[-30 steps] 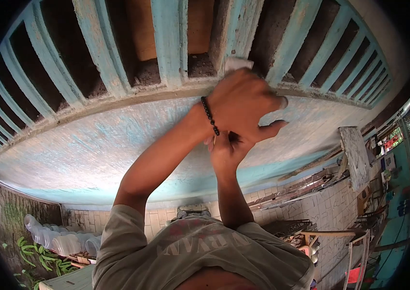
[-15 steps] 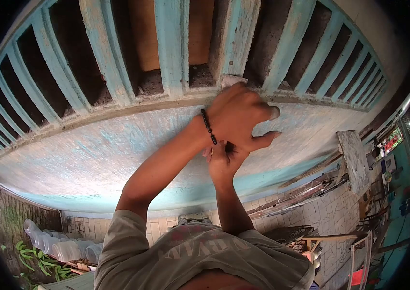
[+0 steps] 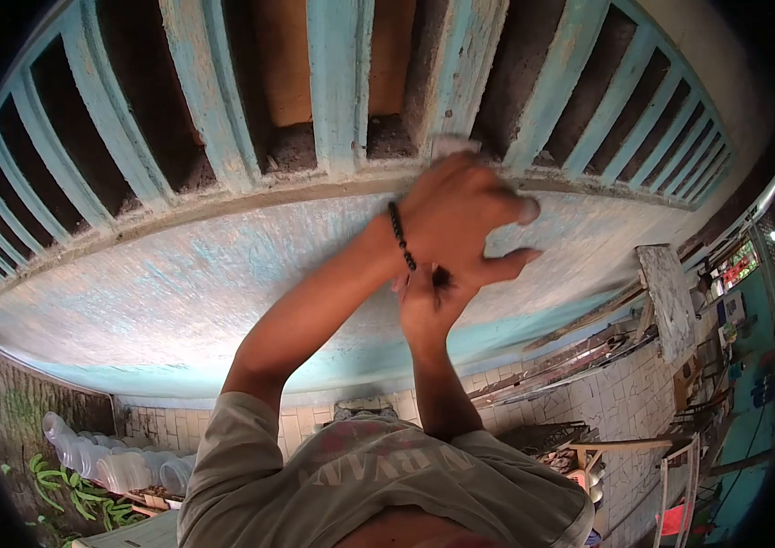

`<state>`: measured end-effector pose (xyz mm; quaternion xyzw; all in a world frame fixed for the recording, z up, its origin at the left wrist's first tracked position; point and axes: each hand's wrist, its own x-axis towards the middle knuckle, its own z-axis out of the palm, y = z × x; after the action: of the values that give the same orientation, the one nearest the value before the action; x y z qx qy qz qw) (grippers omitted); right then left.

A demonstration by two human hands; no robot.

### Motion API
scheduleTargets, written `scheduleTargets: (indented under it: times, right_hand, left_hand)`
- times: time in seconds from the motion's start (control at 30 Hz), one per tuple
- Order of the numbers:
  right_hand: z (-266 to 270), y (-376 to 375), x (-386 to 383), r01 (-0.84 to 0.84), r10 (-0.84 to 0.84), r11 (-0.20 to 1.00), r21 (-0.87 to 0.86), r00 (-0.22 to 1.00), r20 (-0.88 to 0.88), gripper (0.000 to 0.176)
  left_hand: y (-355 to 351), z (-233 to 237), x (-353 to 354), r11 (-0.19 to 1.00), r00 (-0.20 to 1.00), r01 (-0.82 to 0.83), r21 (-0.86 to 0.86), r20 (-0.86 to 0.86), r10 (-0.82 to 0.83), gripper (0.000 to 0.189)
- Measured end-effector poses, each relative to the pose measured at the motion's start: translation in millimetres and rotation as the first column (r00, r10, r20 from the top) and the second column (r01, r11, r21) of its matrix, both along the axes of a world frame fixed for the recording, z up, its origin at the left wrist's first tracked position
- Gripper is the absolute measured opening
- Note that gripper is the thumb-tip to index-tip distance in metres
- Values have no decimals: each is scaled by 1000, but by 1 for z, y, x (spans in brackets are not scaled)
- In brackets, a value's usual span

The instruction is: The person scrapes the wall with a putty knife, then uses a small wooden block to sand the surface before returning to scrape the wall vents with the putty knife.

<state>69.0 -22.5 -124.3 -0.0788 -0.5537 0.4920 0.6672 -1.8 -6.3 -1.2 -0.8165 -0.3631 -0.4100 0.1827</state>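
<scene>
My left hand point(image 3: 460, 205), with a black beaded bracelet point(image 3: 401, 236) at the wrist, reaches up to the foot of the slats. A small pale flat piece point(image 3: 453, 144) shows at its far edge, against the base of a worn turquoise slat point(image 3: 465, 73). The thumb points out to the right and the fingers are bent, partly blurred. Below the left wrist, my right hand point(image 3: 427, 301) overlaps it, its fingers curled in and mostly hidden. What the right hand holds, if anything, I cannot tell. Behind both hands stands the wall point(image 3: 177, 283), with patchy white and turquoise paint.
More peeling slats point(image 3: 342, 82) rise from a dusty ledge point(image 3: 250, 196). Clear plastic containers point(image 3: 122, 470) and green plants point(image 3: 81, 498) are at lower left. A weathered board point(image 3: 668, 301) and wooden strips lean at right, over a tiled floor point(image 3: 620, 388).
The view has shifted slightly, so the slats and both hands appear a little farther right. The left hand and the pale piece stay near the same slat base.
</scene>
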Motion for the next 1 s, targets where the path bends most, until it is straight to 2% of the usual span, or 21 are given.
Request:
scheduleTargets:
  times: [0.07,0.2,0.27,0.33,0.4,0.47,0.6,0.67,0.73,0.77,0.83,0.9,1.0]
  right_hand:
    - [-16,1,-2,-45,45,997,-69,999,6,20]
    - [2,-7,1,-267,260,928,-261,964,-62,28]
    - [-6,-6,-1,-225,232,959,-175,972,22,29]
    - [-11,-14,-1,-170,176,975,-144,984,32,29]
    - [-4,-20,-4,-109,106,984,-140,994,-30,27]
    - [-20,-5,-6,-85,88,994,-69,995,41,28]
    - [-15,8,-3,-114,116,993,-32,991,61,30]
    - [-29,15,-3,-96,92,994,55,993,80,30]
    - [-30,13,-4,-63,60,997,46,996,64,28]
    - [-29,5,-5,-50,51,998,-29,998,35,27]
    - [-19,-1,-6,-58,57,994,-96,998,-8,26]
    - [-4,2,-8,-110,109,990,-89,994,-15,24]
    - [17,-3,-2,-173,177,980,-92,984,29,19]
  left_hand:
    - [0,-8,1,997,999,-29,-70,-29,27,36]
    - [1,6,-1,994,1000,-1,-112,-15,-1,37]
    - [-2,8,-4,993,999,50,-104,18,-48,37]
    - [-8,2,-5,986,996,88,-140,45,-83,37]
    - [-10,0,-7,977,994,104,-185,57,-95,37]
    - [-6,1,-5,986,998,56,-159,12,-55,37]
    - [-1,11,-2,997,998,-22,-78,-53,18,36]
    - [-4,8,-2,998,1000,8,-69,-11,-9,36]
    - [-4,4,-1,997,1000,21,-73,-6,-21,36]
    - [-2,-3,-1,996,1000,18,-87,-20,-20,37]
    - [-2,-1,0,996,999,1,-84,-49,-5,36]
    - [-1,12,-2,998,997,-36,-51,-69,32,36]
    - [8,25,-4,986,990,138,95,23,-141,28]
